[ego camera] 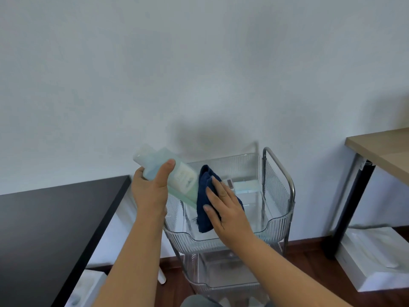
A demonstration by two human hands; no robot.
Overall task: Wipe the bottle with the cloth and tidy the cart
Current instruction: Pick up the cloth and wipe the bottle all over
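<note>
Left hand point(150, 191) grips bottle point(174, 176); right hand point(228, 207) presses cloth point(205, 196) against it.

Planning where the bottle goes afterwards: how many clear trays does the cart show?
2. The top tray sits just below the hands, under the bottle and cloth; the lower tray is beneath it. Any further tray would be below the frame.

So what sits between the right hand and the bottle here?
In the head view, the dark blue cloth: the right hand presses it against the bottle.
</note>
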